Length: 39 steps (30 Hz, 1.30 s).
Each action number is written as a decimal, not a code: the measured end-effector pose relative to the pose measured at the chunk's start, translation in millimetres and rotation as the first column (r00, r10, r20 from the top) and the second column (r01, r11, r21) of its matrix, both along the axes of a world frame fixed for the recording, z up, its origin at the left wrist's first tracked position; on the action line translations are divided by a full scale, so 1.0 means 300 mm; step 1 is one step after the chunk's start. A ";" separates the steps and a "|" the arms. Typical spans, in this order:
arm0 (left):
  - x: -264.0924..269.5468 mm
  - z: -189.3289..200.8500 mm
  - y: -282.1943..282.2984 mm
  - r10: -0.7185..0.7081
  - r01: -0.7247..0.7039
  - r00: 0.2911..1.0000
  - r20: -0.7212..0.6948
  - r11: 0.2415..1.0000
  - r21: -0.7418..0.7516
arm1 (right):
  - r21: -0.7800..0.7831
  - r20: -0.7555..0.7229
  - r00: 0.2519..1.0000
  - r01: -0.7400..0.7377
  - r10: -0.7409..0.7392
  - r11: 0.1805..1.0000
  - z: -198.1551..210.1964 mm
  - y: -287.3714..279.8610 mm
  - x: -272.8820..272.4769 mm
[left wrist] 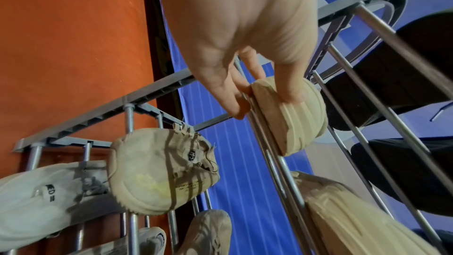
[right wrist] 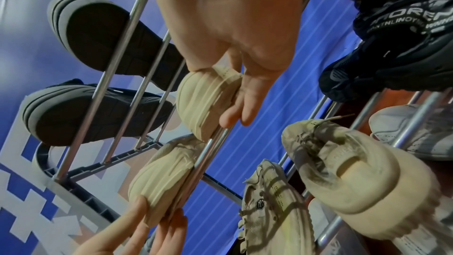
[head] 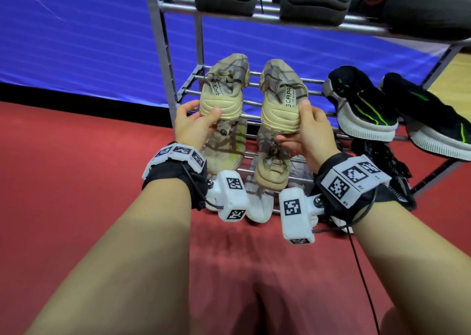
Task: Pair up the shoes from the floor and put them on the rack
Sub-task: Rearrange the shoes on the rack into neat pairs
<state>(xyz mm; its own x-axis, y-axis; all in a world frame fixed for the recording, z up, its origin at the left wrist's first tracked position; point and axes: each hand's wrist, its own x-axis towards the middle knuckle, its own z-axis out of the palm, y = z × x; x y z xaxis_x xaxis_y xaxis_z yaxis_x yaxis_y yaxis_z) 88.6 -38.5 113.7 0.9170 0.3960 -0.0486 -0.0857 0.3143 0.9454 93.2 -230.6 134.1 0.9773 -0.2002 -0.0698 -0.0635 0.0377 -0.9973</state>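
Here, at the left of centre in the head view, my left hand [head: 195, 125] pinches the heel of the left beige shoe [head: 224, 87], thumb over the ribbed heel cup and fingers under the sole, as the left wrist view shows. I hold it by the heel so the toe can run forward over the bars of the rack [head: 316, 81]. The upper looks like soft knit crossed by dull plaid lines; the sole is thick, pale, moulded in rounded ridges.

Just beside it, right of centre, my right hand [head: 307, 133] grips the matching right beige shoe [head: 281, 97] the same way, thumb on the heel tab, fingers curled beneath. The two lie parallel on the middle shelf, toes away from me, so I judge the pair is being seated, not yet let go.

Further right on that shelf sit black trainers with green stripes [head: 362, 105], smooth mesh on white ribbed soles. Below my hands, in the lower middle, another beige pair [head: 226, 143] rests on the bottom shelf.
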 end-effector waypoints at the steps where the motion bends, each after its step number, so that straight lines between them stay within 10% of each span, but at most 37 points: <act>1: 0.001 -0.004 0.002 -0.013 0.013 1.000 -0.004 1.000 -0.020 | -0.012 0.006 1.000 -0.004 0.004 1.000 0.000 0.000 -0.002; 8: -0.024 -0.022 -0.001 -0.105 0.121 0.989 -0.102 0.979 0.166 | -0.135 0.013 0.998 0.067 -0.065 0.989 -0.036 0.008 -0.032; 17: -0.045 -0.134 0.007 0.016 0.212 0.954 -0.300 0.671 0.711 | -0.403 -0.039 0.993 -0.120 0.114 0.907 -0.140 -0.041 -0.084; 23: -0.060 -0.192 -0.017 0.076 0.415 0.848 -0.525 0.521 0.746 | -0.746 -0.273 0.940 -0.341 0.203 0.573 -0.244 -0.095 -0.076; 32: -0.026 -0.243 -0.037 0.056 0.459 0.803 -0.594 0.577 0.675 | -0.412 -0.394 0.911 -0.294 0.122 0.863 -0.326 -0.033 -0.024; 39: 0.020 -0.303 -0.019 0.039 0.436 0.814 -0.579 0.618 0.654 | -0.464 -0.362 0.914 -0.348 0.184 0.815 -0.369 -0.055 0.006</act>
